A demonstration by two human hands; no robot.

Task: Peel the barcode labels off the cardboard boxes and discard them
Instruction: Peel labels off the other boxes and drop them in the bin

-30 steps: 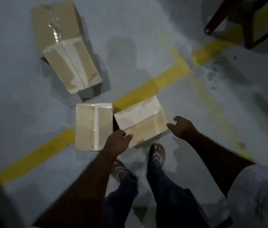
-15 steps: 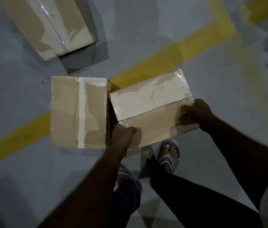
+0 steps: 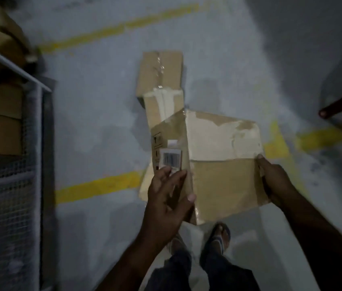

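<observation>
Cardboard box (image 3: 222, 164), likely light, right hand (image 3: 275, 181) gripping its edge; barcode label (image 3: 171, 159), thin, probably tear-prone, best lifted at a corner; left hand (image 3: 165, 198) loose-fingered, touching its lower edge.

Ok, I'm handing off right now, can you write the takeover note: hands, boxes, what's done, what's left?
Right hand: grips the right edge of the held box, thumb on top.
Left hand: rests against the box's left side face, fingertips just below the barcode label.
Floor boxes lie on the floor beyond it.
Done: box in hand, label side showing.
Left: peel that label, discard it, then check the floor boxes.
</observation>
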